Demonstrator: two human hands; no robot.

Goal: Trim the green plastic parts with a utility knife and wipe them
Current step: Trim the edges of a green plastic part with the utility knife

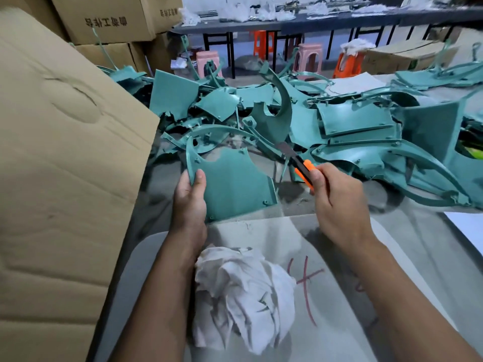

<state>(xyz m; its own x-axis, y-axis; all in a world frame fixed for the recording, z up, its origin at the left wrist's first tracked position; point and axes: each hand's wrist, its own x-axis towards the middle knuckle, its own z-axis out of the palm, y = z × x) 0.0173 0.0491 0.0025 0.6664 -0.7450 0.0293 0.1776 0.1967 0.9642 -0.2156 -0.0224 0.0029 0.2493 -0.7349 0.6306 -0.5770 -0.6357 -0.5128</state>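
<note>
Green plastic panel (232, 184) is being held up over the table (407, 231), left hand (189, 194) pinching its left edge, thumb on the face. Right hand (337, 199) is gripping the utility knife (298, 163), blade out and off the part. Panel looks thin, light, stiff but flexy; better supporting near the cut. Rag (243, 293) is lying below for wiping.

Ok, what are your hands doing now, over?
Left hand grips green panel by its edge. Right hand holds utility knife, blade out, off the panel. White rag waiting near. Nothing blocking.
</note>
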